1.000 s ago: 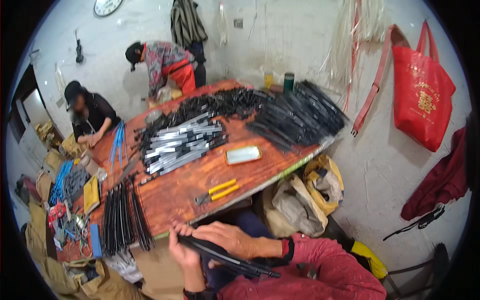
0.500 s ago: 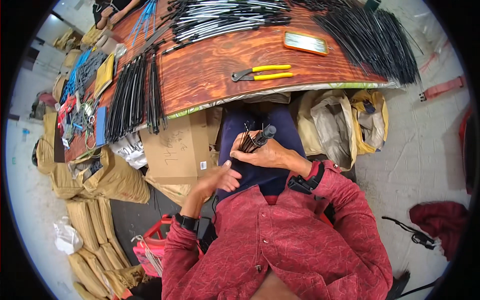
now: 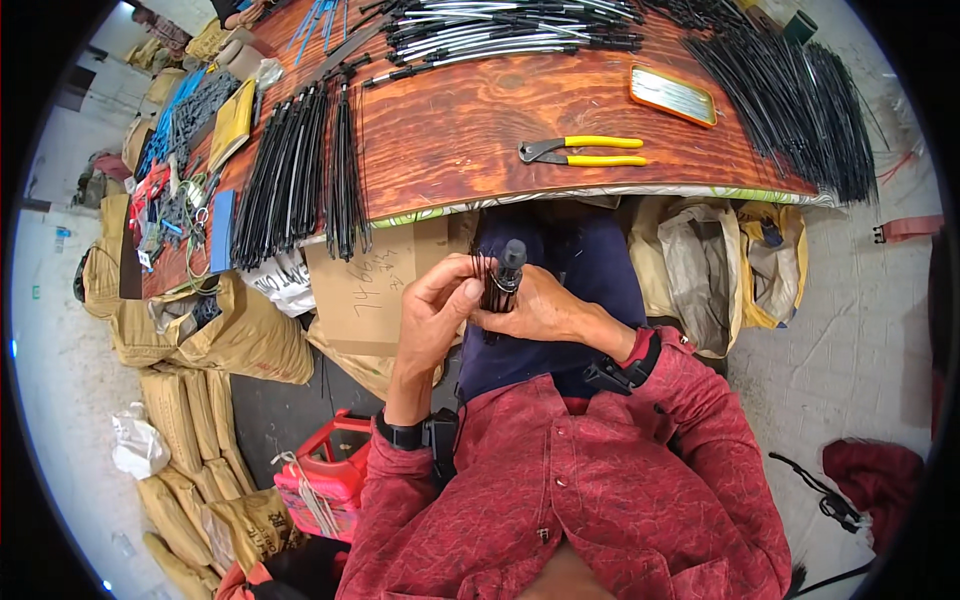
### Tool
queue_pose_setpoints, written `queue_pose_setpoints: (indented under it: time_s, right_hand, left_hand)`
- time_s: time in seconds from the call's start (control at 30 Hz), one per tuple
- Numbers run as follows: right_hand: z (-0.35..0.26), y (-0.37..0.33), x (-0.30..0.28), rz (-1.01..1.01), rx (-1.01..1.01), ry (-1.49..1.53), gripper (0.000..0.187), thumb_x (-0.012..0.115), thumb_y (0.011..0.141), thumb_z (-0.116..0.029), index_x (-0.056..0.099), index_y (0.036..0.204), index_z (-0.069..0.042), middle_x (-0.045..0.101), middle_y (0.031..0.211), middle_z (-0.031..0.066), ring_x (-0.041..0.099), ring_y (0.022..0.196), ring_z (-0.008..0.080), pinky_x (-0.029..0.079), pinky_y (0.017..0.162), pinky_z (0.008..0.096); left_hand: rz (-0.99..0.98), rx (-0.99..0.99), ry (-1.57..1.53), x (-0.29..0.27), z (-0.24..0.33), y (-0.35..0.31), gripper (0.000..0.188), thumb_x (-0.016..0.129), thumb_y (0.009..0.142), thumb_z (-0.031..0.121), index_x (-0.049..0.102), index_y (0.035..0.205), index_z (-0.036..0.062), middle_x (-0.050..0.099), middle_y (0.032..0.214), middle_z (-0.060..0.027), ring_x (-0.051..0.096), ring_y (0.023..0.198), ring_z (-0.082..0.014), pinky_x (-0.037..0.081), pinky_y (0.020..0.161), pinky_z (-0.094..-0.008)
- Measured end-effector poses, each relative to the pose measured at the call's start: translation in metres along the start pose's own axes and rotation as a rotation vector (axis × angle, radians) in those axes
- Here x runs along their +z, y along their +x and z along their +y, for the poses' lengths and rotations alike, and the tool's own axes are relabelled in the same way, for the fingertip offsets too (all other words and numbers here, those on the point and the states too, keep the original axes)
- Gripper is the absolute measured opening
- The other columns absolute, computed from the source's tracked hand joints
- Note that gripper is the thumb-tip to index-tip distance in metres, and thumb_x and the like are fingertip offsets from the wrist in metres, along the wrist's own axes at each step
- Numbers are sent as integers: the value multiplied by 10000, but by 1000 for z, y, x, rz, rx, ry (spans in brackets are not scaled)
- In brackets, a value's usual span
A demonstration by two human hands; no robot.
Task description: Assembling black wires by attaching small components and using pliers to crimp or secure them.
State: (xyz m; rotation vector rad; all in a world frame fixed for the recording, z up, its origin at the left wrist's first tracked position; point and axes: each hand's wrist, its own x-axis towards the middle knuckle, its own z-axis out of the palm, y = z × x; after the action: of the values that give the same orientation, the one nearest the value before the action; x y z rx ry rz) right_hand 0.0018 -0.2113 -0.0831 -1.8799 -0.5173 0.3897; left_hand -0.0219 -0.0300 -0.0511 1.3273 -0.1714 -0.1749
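Note:
Over my lap, what looks like a partly built umbrella frame (image 3: 512,256) stands end-up toward me, a dark rounded cap on top and thin black ribs around it. My right hand (image 3: 548,308) is wrapped round it below the cap. From the other side, my left hand (image 3: 436,306) has its thumb and fingers closed at the thin ribs; its fingertips are partly hidden among them. Beyond my hands, end-cutting pliers (image 3: 600,150) with yellow handles lie on the wooden table (image 3: 450,130).
Bundled black frames (image 3: 290,170) hang over the table's near left edge. Silver shafts (image 3: 500,40) lie at the back, black ribs (image 3: 800,110) to the right, beside an orange-rimmed tin (image 3: 673,95). Below are a cardboard box (image 3: 360,300), open sacks (image 3: 695,270) and a red plastic stool (image 3: 330,480).
My left hand has risen from below the frame, where its fingers were spread, and closed at the ribs. My right hand still holds the frame. The whole view has shifted slightly.

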Motion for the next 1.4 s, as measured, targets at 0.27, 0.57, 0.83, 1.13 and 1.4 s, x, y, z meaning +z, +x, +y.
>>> queue_pose_setpoints:
  time_s: [0.27, 0.57, 0.83, 1.13, 1.4]
  right_hand:
    - [-16, 17, -2, -134, 86, -134, 437, 777, 787, -412, 655, 793, 8, 677, 720, 196, 678, 717, 409, 509, 668, 493]
    - [-29, 6, -9, -12, -117, -69, 559, 796, 807, -359, 610, 1169, 24, 636, 997, 195, 644, 924, 382, 497, 800, 472]
    - [-41, -5, -14, 16, -142, 52, 463, 776, 878, -324, 632, 1140, 30, 634, 945, 168, 657, 863, 330, 521, 759, 400]
    - [-47, -3, -8, 83, -187, 207, 340, 803, 871, -236, 657, 1068, 0, 669, 920, 120, 684, 839, 233, 544, 745, 364]
    - [-45, 4, -6, 8, -129, 360, 280, 834, 841, -131, 639, 999, -7, 654, 915, 56, 653, 830, 146, 545, 703, 306]
  left_hand:
    - [122, 17, 16, -2, 1, -9, 300, 739, 935, 58, 656, 1204, -48, 699, 1033, -47, 644, 939, -112, 532, 849, -269]
    - [186, 24, -74, -13, 0, -8, 299, 766, 923, 105, 672, 1177, -21, 702, 1024, -29, 634, 904, -88, 518, 799, -242]
    - [184, 60, -54, -27, 1, -16, 349, 796, 902, 148, 665, 1174, -27, 703, 1043, -44, 639, 916, -107, 523, 804, -264]
    - [113, 97, -88, -35, 5, -23, 341, 792, 889, 164, 656, 1135, -29, 635, 1100, -73, 612, 992, -159, 492, 888, -311]
    - [109, 69, -47, -31, 9, -29, 303, 789, 892, 180, 662, 1080, -21, 605, 1068, -66, 591, 983, -162, 477, 887, -307]
